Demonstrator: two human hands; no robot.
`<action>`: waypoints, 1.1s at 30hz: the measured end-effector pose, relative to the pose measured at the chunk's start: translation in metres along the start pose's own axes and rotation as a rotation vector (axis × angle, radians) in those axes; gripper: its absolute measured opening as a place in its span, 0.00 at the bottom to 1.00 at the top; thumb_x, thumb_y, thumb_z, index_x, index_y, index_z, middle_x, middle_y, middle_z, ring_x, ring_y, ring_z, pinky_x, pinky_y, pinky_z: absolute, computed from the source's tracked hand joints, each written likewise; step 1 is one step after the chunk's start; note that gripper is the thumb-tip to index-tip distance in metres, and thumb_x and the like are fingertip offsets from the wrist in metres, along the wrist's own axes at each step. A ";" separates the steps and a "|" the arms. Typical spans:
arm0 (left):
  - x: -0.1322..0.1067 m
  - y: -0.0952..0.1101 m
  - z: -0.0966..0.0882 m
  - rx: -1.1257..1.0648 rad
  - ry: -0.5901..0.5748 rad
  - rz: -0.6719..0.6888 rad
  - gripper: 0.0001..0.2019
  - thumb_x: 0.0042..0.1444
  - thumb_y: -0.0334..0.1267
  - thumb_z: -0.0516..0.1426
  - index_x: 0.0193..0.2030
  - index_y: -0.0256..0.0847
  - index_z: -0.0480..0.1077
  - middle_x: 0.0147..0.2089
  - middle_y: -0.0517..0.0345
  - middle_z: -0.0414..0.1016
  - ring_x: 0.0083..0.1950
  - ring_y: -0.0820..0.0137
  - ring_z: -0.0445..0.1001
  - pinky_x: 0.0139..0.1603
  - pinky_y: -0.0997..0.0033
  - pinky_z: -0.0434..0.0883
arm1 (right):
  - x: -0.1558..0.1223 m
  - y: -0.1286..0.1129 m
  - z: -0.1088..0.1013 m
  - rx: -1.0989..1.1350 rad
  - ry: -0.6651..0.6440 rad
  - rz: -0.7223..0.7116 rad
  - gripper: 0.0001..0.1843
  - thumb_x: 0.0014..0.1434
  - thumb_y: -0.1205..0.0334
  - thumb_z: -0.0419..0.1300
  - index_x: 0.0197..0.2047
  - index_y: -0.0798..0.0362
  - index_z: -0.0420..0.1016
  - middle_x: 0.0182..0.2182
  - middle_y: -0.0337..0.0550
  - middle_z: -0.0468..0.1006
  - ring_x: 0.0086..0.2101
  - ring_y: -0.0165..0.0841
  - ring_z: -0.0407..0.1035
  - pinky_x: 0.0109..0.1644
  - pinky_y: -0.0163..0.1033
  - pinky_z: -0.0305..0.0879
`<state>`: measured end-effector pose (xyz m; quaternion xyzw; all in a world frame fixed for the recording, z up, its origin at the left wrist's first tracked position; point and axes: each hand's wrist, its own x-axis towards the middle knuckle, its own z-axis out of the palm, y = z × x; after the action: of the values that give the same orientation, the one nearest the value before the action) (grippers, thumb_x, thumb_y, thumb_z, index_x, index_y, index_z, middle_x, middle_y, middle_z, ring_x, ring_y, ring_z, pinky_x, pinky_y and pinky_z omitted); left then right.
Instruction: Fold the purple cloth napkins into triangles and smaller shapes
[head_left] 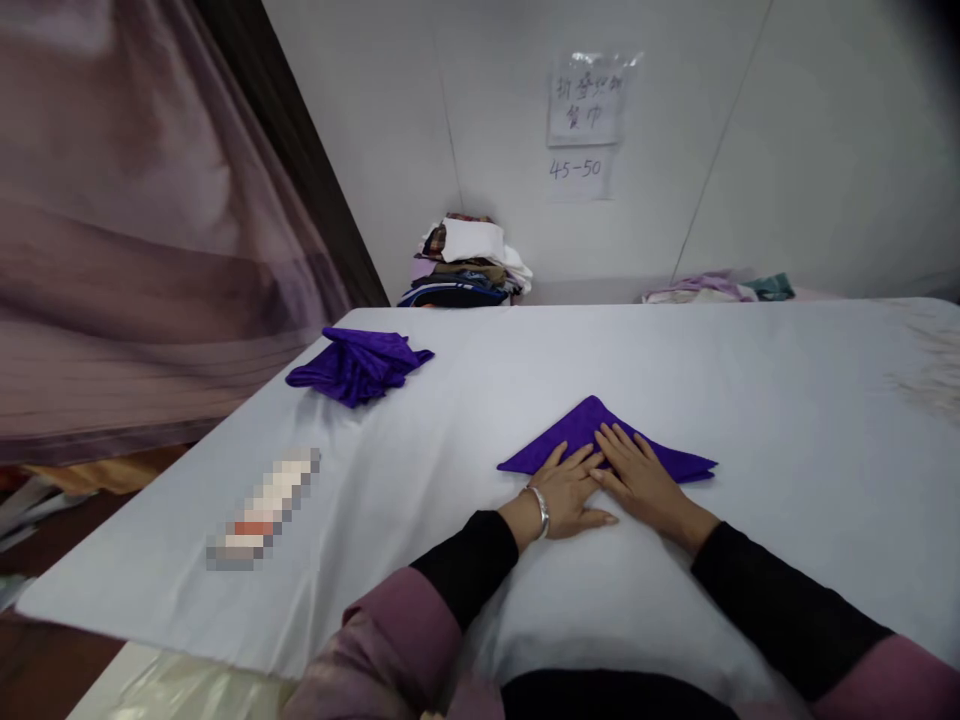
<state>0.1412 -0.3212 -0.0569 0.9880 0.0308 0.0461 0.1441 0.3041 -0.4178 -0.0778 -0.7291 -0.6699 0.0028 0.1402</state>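
Note:
A purple cloth (589,420), folded into a triangle with its peak pointing away from me, lies flat on the white-covered table (465,400). Both my hands rest on it, side by side and touching near its middle. My left hand (566,490), with a silver bracelet at the wrist, lies flat with fingers stretched over the lower part of the cloth. Palm down, my right hand (637,475) has its fingers spread on the cloth, right of centre. The cloth's lower edge is partly hidden beneath my hands.
A loose heap of purple cloth (356,365) sits at the table's far left. Nearer me is a blurred-out oblong item (262,510). Folded clothes (469,260) and more fabric (705,288) show beyond the far edge. A curtain (150,220) hangs at left; handwritten papers (585,110) are on the wall.

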 end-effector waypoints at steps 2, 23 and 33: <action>-0.002 -0.001 0.000 0.001 0.016 -0.008 0.34 0.57 0.59 0.43 0.65 0.41 0.49 0.67 0.49 0.50 0.69 0.60 0.41 0.66 0.49 0.38 | -0.001 0.001 0.002 -0.019 0.006 -0.007 0.35 0.63 0.43 0.41 0.65 0.57 0.50 0.63 0.51 0.52 0.63 0.41 0.41 0.62 0.54 0.43; -0.089 -0.067 -0.030 0.053 0.403 -0.455 0.06 0.55 0.33 0.54 0.34 0.41 0.73 0.34 0.56 0.73 0.38 0.67 0.68 0.41 0.65 0.65 | -0.001 -0.003 -0.003 -0.080 -0.029 -0.018 0.36 0.60 0.38 0.40 0.65 0.50 0.52 0.65 0.49 0.48 0.63 0.42 0.38 0.63 0.54 0.42; -0.090 -0.063 -0.033 0.055 0.375 -0.506 0.08 0.57 0.34 0.52 0.29 0.39 0.70 0.32 0.56 0.71 0.35 0.69 0.66 0.37 0.67 0.63 | -0.001 -0.002 -0.002 -0.094 -0.031 -0.024 0.36 0.60 0.38 0.41 0.64 0.51 0.53 0.64 0.49 0.49 0.63 0.43 0.39 0.63 0.54 0.43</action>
<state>0.0459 -0.2586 -0.0505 0.9268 0.3030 0.1892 0.1162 0.3026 -0.4187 -0.0757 -0.7268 -0.6799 -0.0191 0.0955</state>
